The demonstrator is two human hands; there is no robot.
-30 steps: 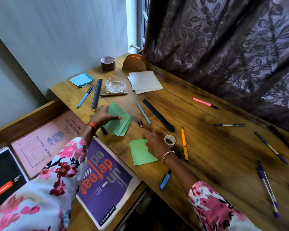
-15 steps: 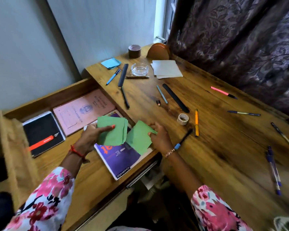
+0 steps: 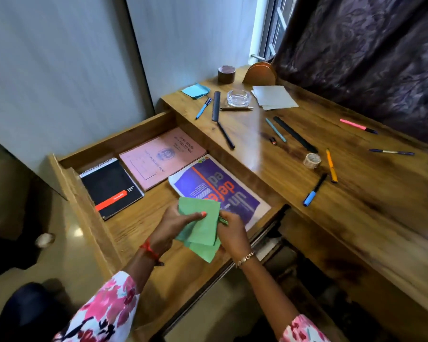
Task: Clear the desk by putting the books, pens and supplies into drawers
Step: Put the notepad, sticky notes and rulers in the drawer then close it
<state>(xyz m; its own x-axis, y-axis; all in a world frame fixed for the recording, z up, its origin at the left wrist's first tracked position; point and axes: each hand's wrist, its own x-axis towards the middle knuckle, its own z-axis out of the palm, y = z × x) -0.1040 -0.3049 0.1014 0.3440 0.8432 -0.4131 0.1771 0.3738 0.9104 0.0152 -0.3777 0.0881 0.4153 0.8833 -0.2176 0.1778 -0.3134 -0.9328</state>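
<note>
Stowing step: the green papers (image 3: 203, 233) hung over the open drawer (image 3: 143, 130), the left hand (image 3: 169, 225) grip clamped on them, the right hand (image 3: 232, 234) grip seemingly pinching their edge. The next move would call for laying them flat beside the purple book (image 3: 208, 183).

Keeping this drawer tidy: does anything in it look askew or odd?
Nothing spilled or damaged. Only the green sheets, held by left hand and right hand over the drawer, look untidy: corners misaligned, one sheet hanging lower.
</note>
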